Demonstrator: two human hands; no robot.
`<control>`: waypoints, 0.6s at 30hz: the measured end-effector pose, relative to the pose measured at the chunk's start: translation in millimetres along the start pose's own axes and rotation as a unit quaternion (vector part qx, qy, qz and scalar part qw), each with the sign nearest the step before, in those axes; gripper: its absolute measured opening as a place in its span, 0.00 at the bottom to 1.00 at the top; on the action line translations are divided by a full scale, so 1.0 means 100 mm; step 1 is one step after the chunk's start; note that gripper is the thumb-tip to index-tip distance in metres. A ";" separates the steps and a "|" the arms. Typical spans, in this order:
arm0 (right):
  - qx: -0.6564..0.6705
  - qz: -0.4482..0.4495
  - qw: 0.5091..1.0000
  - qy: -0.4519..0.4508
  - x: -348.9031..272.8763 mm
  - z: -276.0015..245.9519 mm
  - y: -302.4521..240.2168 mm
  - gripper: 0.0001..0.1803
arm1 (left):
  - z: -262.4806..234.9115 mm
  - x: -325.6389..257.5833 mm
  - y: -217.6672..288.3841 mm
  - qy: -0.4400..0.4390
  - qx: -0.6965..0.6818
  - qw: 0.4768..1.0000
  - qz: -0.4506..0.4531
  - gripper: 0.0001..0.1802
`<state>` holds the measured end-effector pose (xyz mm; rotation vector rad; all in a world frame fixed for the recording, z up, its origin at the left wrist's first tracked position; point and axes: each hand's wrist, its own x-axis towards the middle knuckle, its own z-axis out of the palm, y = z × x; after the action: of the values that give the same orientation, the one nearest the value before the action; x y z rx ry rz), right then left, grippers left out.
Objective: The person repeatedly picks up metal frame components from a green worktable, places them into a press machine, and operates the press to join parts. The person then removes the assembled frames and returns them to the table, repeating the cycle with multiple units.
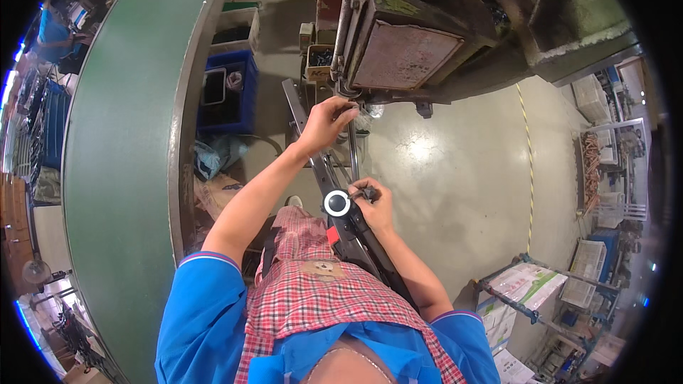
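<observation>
Head view shows the left hand (326, 122) at twelve o'clock from the right, fingers pinched together on a small part under the rusty press machine (398, 53). At centre, the right hand (376, 204) has its fingers curled around a dark lever handle (364, 192), just beside a white-ringed knob (337, 203) at nine o'clock.

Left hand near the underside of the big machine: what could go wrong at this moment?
1. The left hand reaches right under the heavy rusty machine head; if that part moved, the fingers could be pinched.
2. The right hand grips a small dark handle beside a round white-ringed knob; an unintended push might set the machine off while the other hand is inside.
</observation>
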<state>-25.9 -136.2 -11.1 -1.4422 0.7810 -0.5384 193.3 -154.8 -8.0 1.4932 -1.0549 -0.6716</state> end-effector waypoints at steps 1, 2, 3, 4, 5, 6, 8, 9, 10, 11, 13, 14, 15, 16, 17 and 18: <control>0.003 -0.002 1.000 -0.009 0.01 -0.02 0.02 0.04 | 0.02 -0.03 0.05 0.018 0.039 0.999 0.028 0.12; 0.054 -0.020 0.998 -0.020 0.02 -0.02 0.04 0.03 | 0.04 -0.06 0.08 0.029 0.086 0.995 0.051 0.11; 0.054 -0.037 0.997 -0.033 0.04 -0.03 0.03 0.04 | 0.07 -0.06 0.03 0.056 0.155 0.983 0.085 0.11; 0.054 -0.051 0.996 -0.048 0.03 -0.05 0.02 0.05 | 0.11 -0.11 -0.09 0.085 0.223 0.964 0.115 0.10; 0.055 -0.065 0.994 -0.062 0.03 -0.06 0.01 0.06 | 0.14 -0.14 -0.15 0.111 0.289 0.940 0.145 0.10; 0.089 -0.071 0.991 -0.068 0.02 -0.05 -0.01 0.08 | 0.14 -0.21 -0.21 0.089 0.312 0.940 0.104 0.15; 0.099 -0.004 0.993 -0.070 0.02 -0.07 -0.03 0.08 | 0.15 -0.42 -0.14 0.159 0.262 0.949 0.070 0.18; 0.105 0.032 0.991 -0.071 0.01 -0.07 -0.04 0.08 | 0.14 -0.58 -0.09 0.194 0.238 0.950 0.052 0.20; 0.097 0.040 0.992 -0.066 -0.01 -0.05 -0.09 0.08 | 0.07 -0.80 0.02 0.193 0.211 0.958 0.011 0.23; 0.089 0.048 0.993 -0.064 -0.02 -0.01 -0.16 0.08 | 0.01 -1.08 -0.01 0.217 0.179 0.959 -0.034 0.25; 0.102 0.045 0.992 -0.061 0.02 0.01 -0.24 0.08 | 0.02 -1.73 -0.22 0.167 0.030 0.959 -0.226 0.23; 0.123 0.040 0.990 -0.064 0.02 -0.01 -0.23 0.08 | 0.10 -1.88 0.07 0.161 -0.172 0.889 -0.392 0.18; 0.144 0.035 0.986 -0.072 0.01 -0.01 -0.25 0.08 | 0.03 -2.21 -0.24 0.021 -0.395 0.766 -0.506 0.16; 0.168 0.022 0.983 -0.068 0.03 0.00 -0.22 0.09 | 0.15 -2.21 0.04 -0.048 -0.448 0.720 -0.528 0.14; 0.174 0.016 0.981 -0.080 0.05 -0.01 -0.18 0.10 | 0.32 -2.24 0.28 -0.052 -0.537 0.662 -0.520 0.18; 0.174 0.006 0.981 -0.085 0.07 -0.02 -0.15 0.10 | 0.38 -2.20 0.42 -0.053 -0.524 0.679 -0.511 0.21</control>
<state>-21.2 -144.0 2.6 -1.1416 0.5291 -0.5059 54.2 24.3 -6.3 0.8295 0.3306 -1.7783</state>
